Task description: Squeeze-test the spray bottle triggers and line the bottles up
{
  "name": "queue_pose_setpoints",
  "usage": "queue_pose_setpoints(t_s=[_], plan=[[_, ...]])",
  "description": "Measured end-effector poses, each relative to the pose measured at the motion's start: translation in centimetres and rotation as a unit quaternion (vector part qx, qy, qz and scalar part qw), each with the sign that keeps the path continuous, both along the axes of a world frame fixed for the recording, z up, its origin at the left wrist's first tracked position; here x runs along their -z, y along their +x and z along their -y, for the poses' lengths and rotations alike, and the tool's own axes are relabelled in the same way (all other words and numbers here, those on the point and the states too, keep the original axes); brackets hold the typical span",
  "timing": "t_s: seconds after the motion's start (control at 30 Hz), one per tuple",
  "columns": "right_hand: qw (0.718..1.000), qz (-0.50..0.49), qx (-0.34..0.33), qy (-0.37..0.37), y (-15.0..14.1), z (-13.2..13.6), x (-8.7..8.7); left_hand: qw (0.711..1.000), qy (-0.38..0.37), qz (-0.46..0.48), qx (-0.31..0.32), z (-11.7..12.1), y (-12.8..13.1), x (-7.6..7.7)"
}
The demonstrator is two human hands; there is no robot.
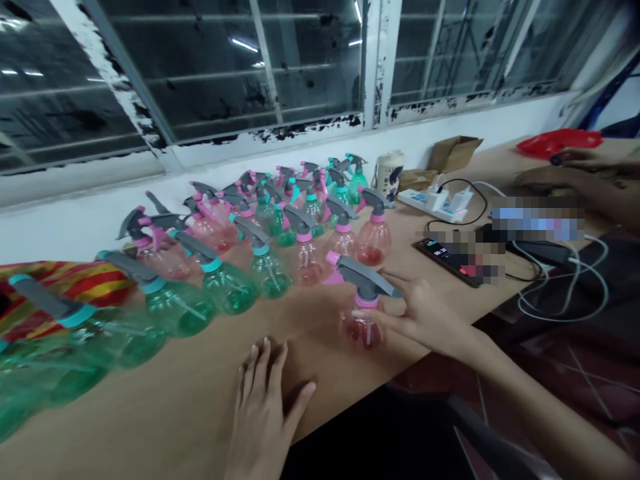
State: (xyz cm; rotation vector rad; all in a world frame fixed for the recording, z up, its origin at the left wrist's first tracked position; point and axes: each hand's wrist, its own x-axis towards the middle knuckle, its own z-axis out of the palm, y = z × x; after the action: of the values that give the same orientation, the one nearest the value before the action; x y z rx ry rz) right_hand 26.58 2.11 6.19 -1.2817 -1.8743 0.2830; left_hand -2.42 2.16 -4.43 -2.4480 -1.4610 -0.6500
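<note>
Head: one bottle in right hand

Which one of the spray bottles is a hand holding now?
It is the frontmost pink spray bottle: the right hand holds it, while no hand touches the other bottles.

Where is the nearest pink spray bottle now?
In the head view, the bottle is right of centre in the right hand, between the left hand and the dark phone.

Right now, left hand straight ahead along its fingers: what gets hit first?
The left hand would likely meet the green spray bottle straight ahead across the brown tabletop. The pink bottle beside it looks right of that line; depth is uncertain.
</note>
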Motion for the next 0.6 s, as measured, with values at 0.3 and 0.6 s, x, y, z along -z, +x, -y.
queue_pose_setpoints(t_s=[0.3,0.6], plan=[[0.987,0.04,0.153,0.01,9.4,-1.1,1.6,0.995,-0.02,-0.031,0.095,-1.1,6.9,-1.1],[0.975,0.028,0.219,-0.012,14.4,-5.8,2.3,0.985,-0.029,-0.023,0.167,-2.4,11.0,0.1]])
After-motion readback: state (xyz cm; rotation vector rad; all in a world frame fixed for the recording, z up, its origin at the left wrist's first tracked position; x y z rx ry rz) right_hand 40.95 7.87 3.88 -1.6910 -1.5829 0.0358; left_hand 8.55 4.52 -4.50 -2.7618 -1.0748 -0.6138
